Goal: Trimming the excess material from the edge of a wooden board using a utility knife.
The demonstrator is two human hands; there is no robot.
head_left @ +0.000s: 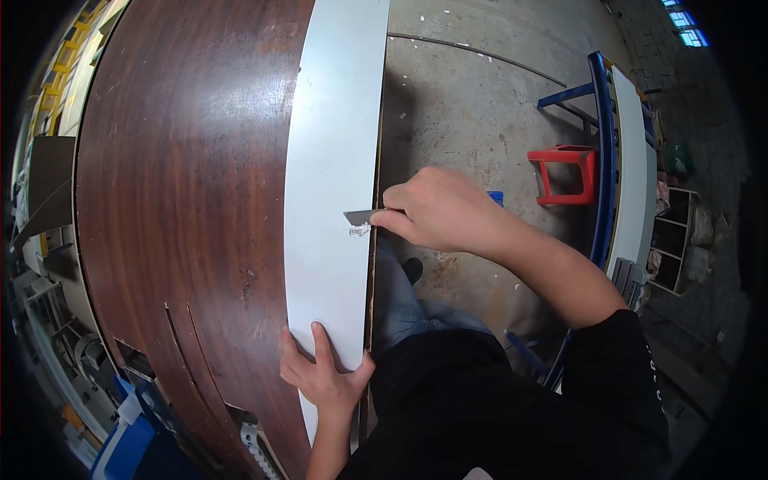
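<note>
A long white board (330, 144) lies along the right edge of a dark brown wood-grain table (184, 160). My right hand (438, 210) is closed round a flat-bladed knife (358, 218) with a slanted metal tip. Its blade reaches over the board's right edge, and the handle is mostly hidden in my fist. Just below the blade, a small patch of whitish shavings (359, 230) lies on the board. Nearer to me, my left hand (326, 372) rests on the board with its fingers spread and its thumb at the right edge.
A red plastic stool (563, 174) stands on the concrete floor to the right. Past it is a blue metal frame (605, 160) with a pale panel (636, 152) on it. Slots cut the table's near part. A blue bin-like object (128, 444) sits at lower left.
</note>
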